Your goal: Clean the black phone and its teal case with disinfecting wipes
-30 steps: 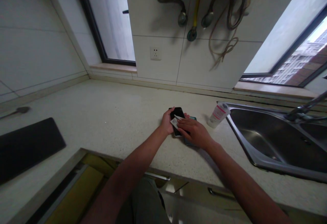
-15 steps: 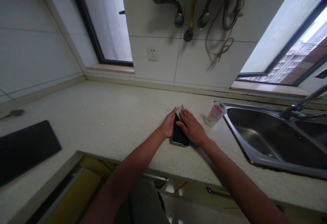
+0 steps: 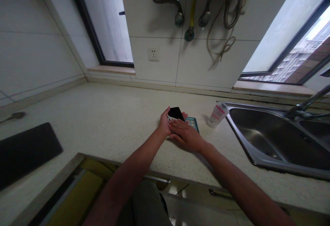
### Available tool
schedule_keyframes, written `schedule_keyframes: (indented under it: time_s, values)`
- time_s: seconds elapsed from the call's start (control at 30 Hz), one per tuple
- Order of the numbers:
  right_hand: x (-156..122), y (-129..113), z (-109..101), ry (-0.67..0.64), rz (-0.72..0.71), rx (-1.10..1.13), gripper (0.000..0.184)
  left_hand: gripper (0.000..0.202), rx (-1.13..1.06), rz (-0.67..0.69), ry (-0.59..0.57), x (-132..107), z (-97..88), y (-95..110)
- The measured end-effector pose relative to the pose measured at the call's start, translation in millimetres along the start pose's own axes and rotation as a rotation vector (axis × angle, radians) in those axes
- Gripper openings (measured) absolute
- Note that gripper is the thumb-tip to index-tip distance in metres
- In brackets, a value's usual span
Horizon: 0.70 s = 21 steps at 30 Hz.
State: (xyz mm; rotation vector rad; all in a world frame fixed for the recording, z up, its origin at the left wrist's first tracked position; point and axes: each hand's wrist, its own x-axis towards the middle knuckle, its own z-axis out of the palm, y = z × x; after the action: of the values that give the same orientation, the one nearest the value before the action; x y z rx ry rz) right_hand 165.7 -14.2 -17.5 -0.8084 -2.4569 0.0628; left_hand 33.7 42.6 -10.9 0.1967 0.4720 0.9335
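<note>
Two hands meet over a black phone (image 3: 176,113) near the middle of the tabletop (image 3: 110,116): our left hand (image 3: 165,124) is clamped on its edge, tilting it up. Our right hand (image 3: 186,134) lies flat, fingers together, on its near end, pressing a small white wipe (image 3: 170,119). A teal case (image 3: 192,123) lies just beside, a white tube (image 3: 218,114) nearer the sink (image 3: 257,160).

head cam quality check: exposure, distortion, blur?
Head view: window at right blown out, counter and both hands dim; wide-angle bending tilts the wall lines; left hand and right hand on the phone slightly soft, small in frame.
</note>
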Motion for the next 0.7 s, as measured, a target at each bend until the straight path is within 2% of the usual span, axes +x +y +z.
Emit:
schedule_keyframes:
  time_s: [0.13,0.3,0.43,0.57,0.7]
  values:
    - [1.1,-2.1,-7.2,0.041,-0.005,0.004,0.032,0.052,-0.015,0.114,0.033,-3.5,3.6,5.0]
    - [-2.5,3.8,-10.5,0.141,0.113,-0.035,0.030,0.046,0.005,0.150,0.029,-6.1,5.0,10.6]
    - [-5.1,10.5,-5.6,0.209,0.258,-0.096,0.035,0.054,0.045,0.111,-0.059,-5.4,2.5,13.1]
    - [-5.6,14.9,1.4,0.178,0.368,-0.077,0.052,0.050,0.101,0.067,-0.036,-3.3,0.5,11.2]
    - [-6.0,19.7,4.0,0.174,0.416,-0.007,0.065,0.064,0.181,-0.055,-0.109,-4.7,1.1,6.3]
